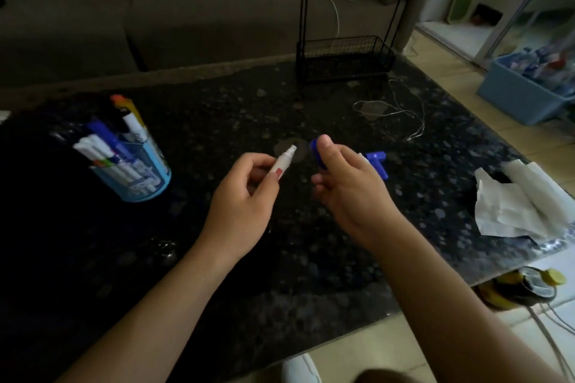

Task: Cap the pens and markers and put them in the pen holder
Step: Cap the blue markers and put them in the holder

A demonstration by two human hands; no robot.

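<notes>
Left fingers (258, 169) are pinched round a white marker (282, 163), its bare tip pointing up and toward the right hand (345, 186), and the right fingers (323, 143) grip a blue cap (316, 154), thumb pressed on top. Tip and cap sit just apart, facing each other above the bench (217, 109), so this looks like the capping step, not yet closed. To do it well: line the cap's mouth square with the tip, slide it straight on, and press until it seats; coming in at an angle risks mashing the nib or inking the thumb. The left hand (239, 208) should hold the barrel firm near its front so it cannot slip back. Beyond the right fingers, a blue piece (378, 163) pokes out from behind the hand; whether it is another marker or a loose cap, I cannot tell. Far off to the left of the left fingers stands the holder (137, 174), already crowded with capped markers, with room to drop one more. Right of the right hand lies crumpled tissue (516, 205). The cap's open end is hidden by the fingers, and the frame is dim and slightly blurred, so the marker's colour label is hard to read.
</notes>
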